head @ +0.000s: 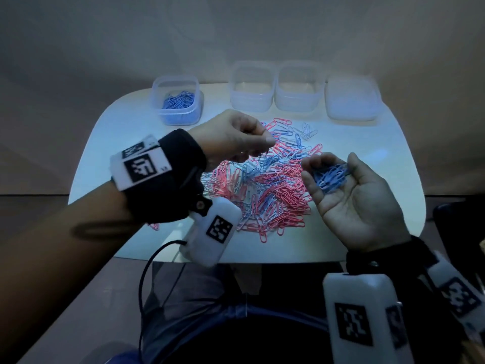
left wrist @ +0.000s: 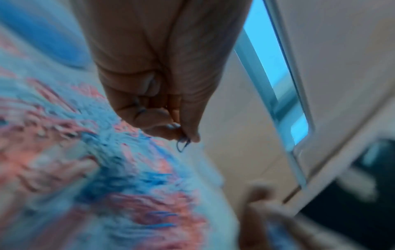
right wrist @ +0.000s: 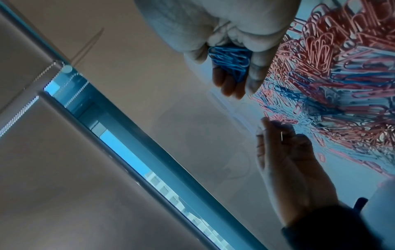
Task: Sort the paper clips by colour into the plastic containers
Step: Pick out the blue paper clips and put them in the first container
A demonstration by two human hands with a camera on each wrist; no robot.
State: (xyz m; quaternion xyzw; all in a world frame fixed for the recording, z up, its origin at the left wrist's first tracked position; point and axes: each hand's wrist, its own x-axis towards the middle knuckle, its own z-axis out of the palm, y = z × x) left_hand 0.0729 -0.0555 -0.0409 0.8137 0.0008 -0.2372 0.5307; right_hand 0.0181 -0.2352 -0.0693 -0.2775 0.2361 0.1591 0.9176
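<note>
Nearest the camera, the right hand (head: 349, 195) lies palm-up, its grip cupped around a bunch of blue clips (head: 330, 177). Beyond, over the mixed pile (head: 265, 185) on the white bench (head: 367, 143), the left hand (head: 236, 137) pinches what appears to be one dark clip (left wrist: 182, 143). Farthest back stand four plastic containers (head: 299, 86), the leftmost container (head: 175, 101) holding blue clips.

Translucent plastic containers (head: 252, 86), glossy white table (head: 367, 158), coated clips (head: 278, 195)
</note>
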